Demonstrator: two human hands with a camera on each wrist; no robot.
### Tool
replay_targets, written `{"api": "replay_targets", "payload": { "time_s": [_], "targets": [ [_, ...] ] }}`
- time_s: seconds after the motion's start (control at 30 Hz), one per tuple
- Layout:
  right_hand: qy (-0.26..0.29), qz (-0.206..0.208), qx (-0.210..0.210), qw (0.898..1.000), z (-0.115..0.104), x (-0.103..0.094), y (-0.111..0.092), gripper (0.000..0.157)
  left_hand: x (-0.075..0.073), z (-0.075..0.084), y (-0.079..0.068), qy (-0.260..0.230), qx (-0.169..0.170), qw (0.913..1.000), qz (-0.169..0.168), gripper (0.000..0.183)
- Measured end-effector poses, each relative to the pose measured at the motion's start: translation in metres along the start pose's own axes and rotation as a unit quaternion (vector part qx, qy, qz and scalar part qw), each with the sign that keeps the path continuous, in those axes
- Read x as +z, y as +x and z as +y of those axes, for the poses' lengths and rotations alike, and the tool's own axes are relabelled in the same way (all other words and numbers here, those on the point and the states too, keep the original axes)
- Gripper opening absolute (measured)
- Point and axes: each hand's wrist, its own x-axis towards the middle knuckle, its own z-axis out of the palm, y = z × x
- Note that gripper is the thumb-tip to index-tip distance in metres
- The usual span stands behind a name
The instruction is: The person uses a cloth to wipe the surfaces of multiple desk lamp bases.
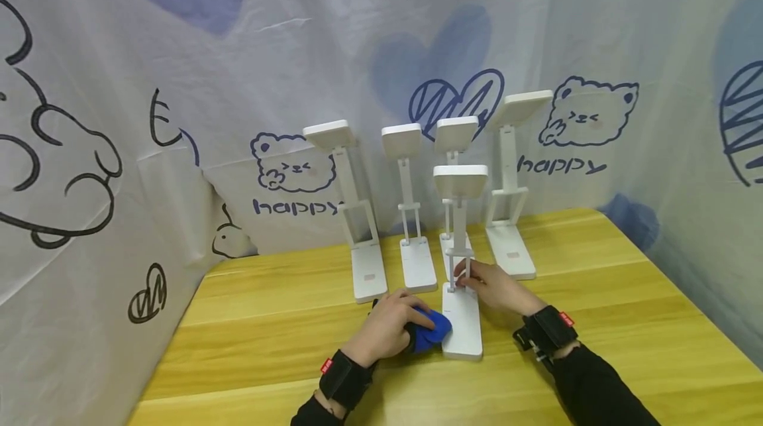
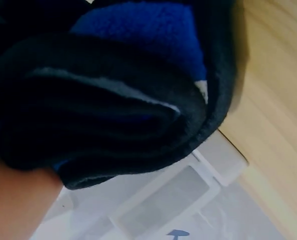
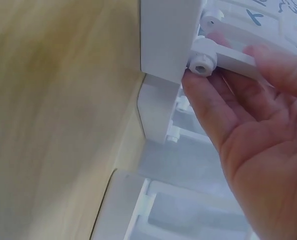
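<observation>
A white folding phone stand (image 1: 462, 326) stands upright at the front of the group, its flat head raised on a jointed arm. My left hand (image 1: 389, 325) grips a bunched blue cloth (image 1: 434, 332) with black edging, which touches the left edge of that stand's base. Folded layers of the cloth fill much of the left wrist view, hiding most of the fingers. My right hand (image 1: 493, 285) holds the stand's lower struts just above the base. In the right wrist view, thumb and fingers pinch a strut (image 3: 236, 62) beside a round hinge (image 3: 202, 65).
Several similar white stands rise behind: one at left (image 1: 368, 273), one nearer the middle (image 1: 418, 266), another partly hidden behind the front stand, and one at right (image 1: 511, 254). They stand on a yellow wood-grain table (image 1: 268, 326). A printed curtain (image 1: 286, 68) hangs behind.
</observation>
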Motion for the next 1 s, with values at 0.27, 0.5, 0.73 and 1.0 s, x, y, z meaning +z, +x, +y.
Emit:
{"api": "replay_targets", "payload": {
  "time_s": [0.27,0.5,0.73,1.0],
  "targets": [
    [0.0,-0.002,0.003,1.0,0.002,-0.006,-0.005,0.013,0.003,-0.008,-0.002,0.029,-0.025,0.9993,-0.001,0.057],
    [-0.004,-0.018,0.013,1.0,0.013,-0.015,-0.01,0.013,0.005,-0.01,-0.002,0.039,-0.034,0.9986,-0.008,0.054],
    [0.003,-0.039,-0.002,0.999,0.028,-0.032,-0.02,0.013,0.004,-0.009,-0.003,0.035,-0.043,0.9983,-0.015,0.053],
    [0.038,-0.084,0.006,0.996,0.039,-0.06,-0.031,0.013,0.005,-0.011,-0.003,0.034,-0.045,0.9983,-0.016,0.051]
  ]
}}
